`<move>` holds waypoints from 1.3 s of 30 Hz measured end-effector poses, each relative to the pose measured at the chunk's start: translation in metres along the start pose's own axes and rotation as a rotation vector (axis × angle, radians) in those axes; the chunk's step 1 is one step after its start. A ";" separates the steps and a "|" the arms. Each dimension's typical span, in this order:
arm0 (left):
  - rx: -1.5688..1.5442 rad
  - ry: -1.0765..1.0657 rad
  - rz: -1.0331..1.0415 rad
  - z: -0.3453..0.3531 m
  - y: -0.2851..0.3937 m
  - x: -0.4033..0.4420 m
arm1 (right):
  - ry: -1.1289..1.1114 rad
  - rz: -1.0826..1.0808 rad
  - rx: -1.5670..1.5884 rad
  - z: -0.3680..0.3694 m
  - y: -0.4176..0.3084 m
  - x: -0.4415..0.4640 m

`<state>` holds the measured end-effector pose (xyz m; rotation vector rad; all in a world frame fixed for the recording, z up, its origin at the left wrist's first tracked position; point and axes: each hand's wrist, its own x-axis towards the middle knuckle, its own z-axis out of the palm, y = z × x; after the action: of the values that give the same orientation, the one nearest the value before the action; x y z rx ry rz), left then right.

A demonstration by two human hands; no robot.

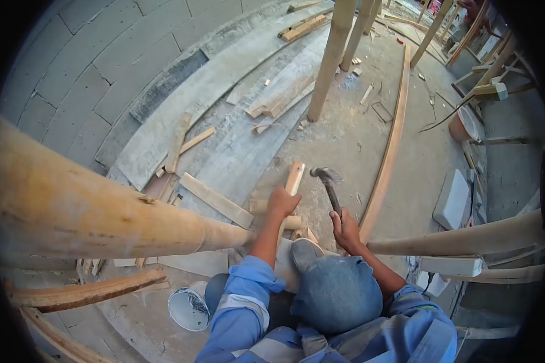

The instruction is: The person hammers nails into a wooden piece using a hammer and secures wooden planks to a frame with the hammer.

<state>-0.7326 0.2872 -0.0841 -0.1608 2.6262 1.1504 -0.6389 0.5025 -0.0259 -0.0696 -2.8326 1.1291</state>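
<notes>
My left hand point(283, 202) is wrapped round a short piece of wood point(295, 176), whose upper end sticks out above the fist. A small dark spot shows near that end. To the right, my right hand point(344, 230) grips the dark handle of a hammer point(327, 179). The hammer's head is raised at the upper end of the handle, a short way right of the wood and apart from it. Below the left hand lie short wood blocks point(292, 222), close to a shoe point(306, 253).
Thick bamboo poles point(115, 212) cross at the left and right point(466, 237). Upright poles point(333, 60) stand ahead. A long plank point(395, 133) lies on the floor. Boards point(217, 199) lie left, near a block wall point(103, 66). A white bucket point(189, 308) stands lower left.
</notes>
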 end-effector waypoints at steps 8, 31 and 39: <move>-0.243 0.007 0.241 -0.016 0.011 -0.013 | -0.057 0.312 0.438 0.039 0.012 0.072; -0.751 -0.420 -0.107 -0.045 0.062 -0.016 | -0.123 0.999 1.272 0.106 0.023 0.157; -0.473 -0.262 0.031 -0.036 0.062 -0.005 | -0.174 1.051 1.298 0.113 -0.005 0.142</move>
<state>-0.7482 0.3028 -0.0158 -0.0546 2.1045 1.6618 -0.7917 0.4323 -0.0940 -1.4207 -1.4452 2.9082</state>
